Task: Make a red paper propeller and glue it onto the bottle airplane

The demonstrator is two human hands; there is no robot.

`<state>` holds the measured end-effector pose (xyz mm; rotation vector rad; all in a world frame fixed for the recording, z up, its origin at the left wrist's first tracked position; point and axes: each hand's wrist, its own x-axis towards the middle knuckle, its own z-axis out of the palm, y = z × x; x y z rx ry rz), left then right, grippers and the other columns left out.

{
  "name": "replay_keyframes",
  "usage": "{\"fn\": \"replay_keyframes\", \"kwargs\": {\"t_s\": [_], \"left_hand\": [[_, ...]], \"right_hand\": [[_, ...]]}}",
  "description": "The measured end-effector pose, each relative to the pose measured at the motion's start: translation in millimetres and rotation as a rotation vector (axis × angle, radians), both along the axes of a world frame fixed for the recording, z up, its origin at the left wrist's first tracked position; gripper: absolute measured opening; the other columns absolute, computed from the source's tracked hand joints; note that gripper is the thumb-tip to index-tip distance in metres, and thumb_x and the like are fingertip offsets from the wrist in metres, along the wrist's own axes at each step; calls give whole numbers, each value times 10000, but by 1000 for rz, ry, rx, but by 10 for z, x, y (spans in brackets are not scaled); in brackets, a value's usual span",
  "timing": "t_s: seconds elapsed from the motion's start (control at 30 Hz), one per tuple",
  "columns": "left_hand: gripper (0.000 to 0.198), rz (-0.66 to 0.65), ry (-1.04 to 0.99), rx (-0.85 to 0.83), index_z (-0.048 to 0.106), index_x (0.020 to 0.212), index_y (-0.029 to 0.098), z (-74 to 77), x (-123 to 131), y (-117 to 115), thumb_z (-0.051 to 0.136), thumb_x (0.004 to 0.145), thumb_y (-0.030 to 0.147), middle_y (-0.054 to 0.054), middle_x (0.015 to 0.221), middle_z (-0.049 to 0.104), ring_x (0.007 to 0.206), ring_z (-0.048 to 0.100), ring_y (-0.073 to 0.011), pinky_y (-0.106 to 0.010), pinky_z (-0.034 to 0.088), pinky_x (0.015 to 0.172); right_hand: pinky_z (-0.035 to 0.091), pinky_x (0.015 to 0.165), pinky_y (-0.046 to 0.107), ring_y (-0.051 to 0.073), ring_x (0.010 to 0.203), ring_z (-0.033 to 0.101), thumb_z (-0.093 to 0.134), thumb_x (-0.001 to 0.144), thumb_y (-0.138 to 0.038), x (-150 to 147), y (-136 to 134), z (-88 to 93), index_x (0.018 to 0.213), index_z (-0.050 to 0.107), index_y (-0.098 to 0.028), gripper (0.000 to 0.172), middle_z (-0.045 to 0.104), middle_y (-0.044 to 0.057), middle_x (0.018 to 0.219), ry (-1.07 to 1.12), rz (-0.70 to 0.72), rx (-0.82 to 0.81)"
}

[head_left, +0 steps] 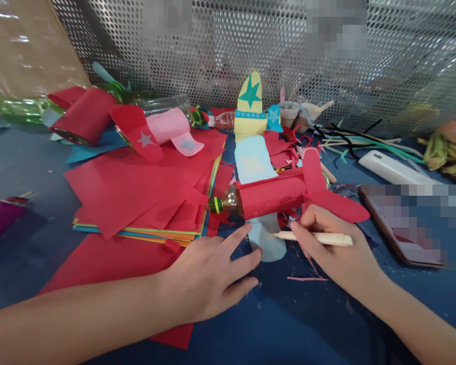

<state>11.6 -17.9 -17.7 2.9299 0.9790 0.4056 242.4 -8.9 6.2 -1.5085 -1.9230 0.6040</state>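
Note:
A plastic bottle wrapped in red paper [271,196] lies on its side before me, its green neck pointing left. Red paper fins stand at its right end. One light blue paper wing [253,165] with a pale star rises from the far side; another light blue wing [266,248] lies on the near side. My left hand [220,271] has its fingers spread, the tips at the near wing's left edge. Between the fingers of my right hand [332,248] is a cream-coloured marker [315,238], its tip at the near wing's surface.
Stacked coloured paper [137,177] lies left. Behind it are a red-wrapped bottle [85,116] and a pink-wrapped bottle [169,125]. A yellow paper piece with a star [250,96] stands by the perforated metal screen [220,50]. A phone [399,228] and white power strip [395,172] lie right.

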Motion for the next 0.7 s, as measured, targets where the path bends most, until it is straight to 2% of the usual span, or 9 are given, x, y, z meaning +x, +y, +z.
{"fn": "replay_keyframes", "kwargs": {"t_s": [0.7], "left_hand": [[319, 2, 7, 1, 612, 1109, 230, 32, 1, 1, 380, 931, 356, -168, 1314, 506, 658, 626, -188, -353, 528, 556]], "right_hand": [[362, 411, 195, 86, 380, 420, 484, 867, -289, -4, -8, 34, 630, 355, -233, 276, 443, -77, 453, -12, -7, -5]]}}
